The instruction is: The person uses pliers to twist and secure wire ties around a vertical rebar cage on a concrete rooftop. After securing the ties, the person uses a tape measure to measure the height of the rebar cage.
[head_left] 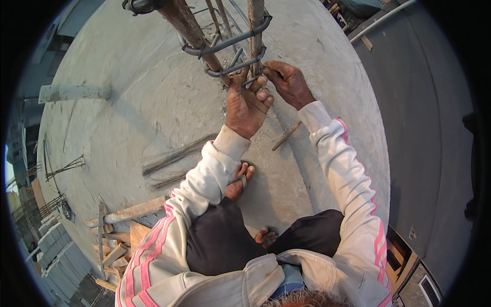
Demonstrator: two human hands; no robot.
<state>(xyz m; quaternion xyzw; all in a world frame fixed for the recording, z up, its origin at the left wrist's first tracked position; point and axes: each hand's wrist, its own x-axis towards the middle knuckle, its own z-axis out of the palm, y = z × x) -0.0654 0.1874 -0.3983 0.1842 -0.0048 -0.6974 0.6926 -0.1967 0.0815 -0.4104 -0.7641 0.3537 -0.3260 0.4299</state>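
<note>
The left hand (246, 108) was low down by the rusty metal rods (188, 29), touching them under a bent metal ring (236, 67). Its grip was half curled. I could not tell if it held anything. The right hand (290, 84) was just right of the rods, its grip pinched small, its hold hidden. Thin wires (179, 156) lay on the gray floor (143, 61).

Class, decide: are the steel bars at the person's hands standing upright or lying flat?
Upright: the steel bars rise from the concrete, with hoops around them one above another.
</note>
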